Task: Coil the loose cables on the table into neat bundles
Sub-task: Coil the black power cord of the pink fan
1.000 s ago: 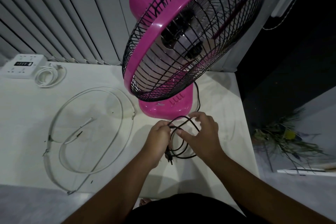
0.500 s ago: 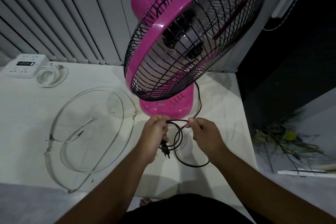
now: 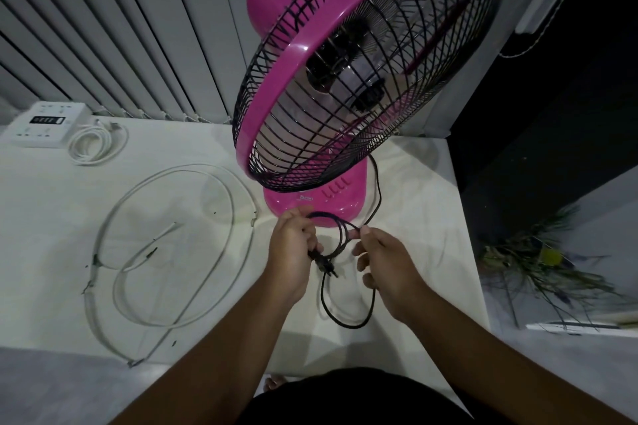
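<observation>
Several loops of black cable (image 3: pixel 322 293) are hanging just in front of the fan (image 3: pixel 345 203), the left hand (image 3: pixel 293 248) gripping them, the right hand (image 3: pixel 386 262) seemingly pinching one, so any slackening grip is risking them springing apart.

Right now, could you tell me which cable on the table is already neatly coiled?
The small white cable beside the power strip; the long white cable sprawls loose, the black cable is half-wound.
</observation>
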The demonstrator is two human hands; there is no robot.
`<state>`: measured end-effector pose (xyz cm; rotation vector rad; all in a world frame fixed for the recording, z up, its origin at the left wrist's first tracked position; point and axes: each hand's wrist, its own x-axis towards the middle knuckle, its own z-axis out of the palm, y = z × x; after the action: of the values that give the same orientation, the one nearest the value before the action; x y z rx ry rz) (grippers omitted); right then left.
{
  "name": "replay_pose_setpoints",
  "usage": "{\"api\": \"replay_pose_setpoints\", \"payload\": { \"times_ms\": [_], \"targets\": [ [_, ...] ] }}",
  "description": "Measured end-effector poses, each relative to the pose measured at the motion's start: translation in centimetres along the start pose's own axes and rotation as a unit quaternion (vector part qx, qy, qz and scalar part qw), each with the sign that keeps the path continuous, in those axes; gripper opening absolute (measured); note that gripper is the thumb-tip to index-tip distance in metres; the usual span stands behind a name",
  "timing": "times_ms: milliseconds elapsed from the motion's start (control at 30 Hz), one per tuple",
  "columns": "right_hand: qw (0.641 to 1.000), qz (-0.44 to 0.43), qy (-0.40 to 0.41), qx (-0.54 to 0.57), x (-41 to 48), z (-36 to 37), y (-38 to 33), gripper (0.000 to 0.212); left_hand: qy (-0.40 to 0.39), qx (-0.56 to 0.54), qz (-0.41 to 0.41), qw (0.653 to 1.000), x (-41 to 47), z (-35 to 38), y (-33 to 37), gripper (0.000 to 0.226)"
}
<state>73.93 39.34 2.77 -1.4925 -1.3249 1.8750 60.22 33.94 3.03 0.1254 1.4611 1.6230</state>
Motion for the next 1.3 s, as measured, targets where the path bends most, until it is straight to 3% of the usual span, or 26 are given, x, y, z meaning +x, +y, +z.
{"api": "replay_pose_setpoints", "payload": {
  "times_ms": [100,267,400,500,667,800,867,967,1067,1167,1300],
  "targets": [
    [0.999,0.006,-0.035,-0.022,-0.8,0.9,-0.2,0.03,-0.001,-0.075,-0.008,0.997,-0.1,0.6,-0.2,0.035],
    [0.997,-0.036,-0.016,-0.06,-0.9,1.1,-0.7,0.025,-0.002,-0.053,0.006,0.999,-0.7,0.8,-1.1,0.04],
    [0.999,-0.04,-0.007,-0.027,-0.4,1.3,-0.5,0.022,-0.02,-0.016,-0.023,0.999,-0.9,0.8,-1.4,0.02],
    [0.998,-0.044,-0.001,-0.038,0.0,0.8,-0.3,0.023,-0.059,0.126,-0.064,0.988,-0.6,0.2,-0.9,0.04],
    [0.996,-0.053,0.009,-0.07,0.5,0.3,0.2,0.022,-0.113,0.333,-0.015,0.936,-0.2,-0.9,0.4,0.032],
    [0.995,-0.059,0.015,-0.081,0.5,0.2,0.4,0.022,-0.18,0.408,0.015,0.895,-0.1,-1.3,1.0,0.028],
    [0.995,-0.055,0.011,-0.079,0.4,0.2,0.4,0.019,-0.179,0.407,0.021,0.895,-0.2,-1.3,0.9,0.027],
    [0.999,0.005,-0.012,-0.04,-0.2,0.7,0.4,0.012,-0.099,0.402,0.073,0.907,-0.2,-1.1,0.3,0.025],
    [0.994,0.105,-0.004,0.027,-0.3,1.2,0.3,0.027,-0.028,0.335,0.092,0.937,-0.4,-0.6,-0.2,0.026],
    [0.984,0.169,-0.018,0.054,-0.4,1.1,0.4,0.051,-0.006,0.246,0.064,0.967,-1.0,0.1,-0.7,0.025],
    [0.98,0.184,-0.045,0.064,-0.5,0.9,0.5,0.068,-0.015,0.153,0.023,0.988,-2.1,0.8,-0.9,0.026]
  ]
}}
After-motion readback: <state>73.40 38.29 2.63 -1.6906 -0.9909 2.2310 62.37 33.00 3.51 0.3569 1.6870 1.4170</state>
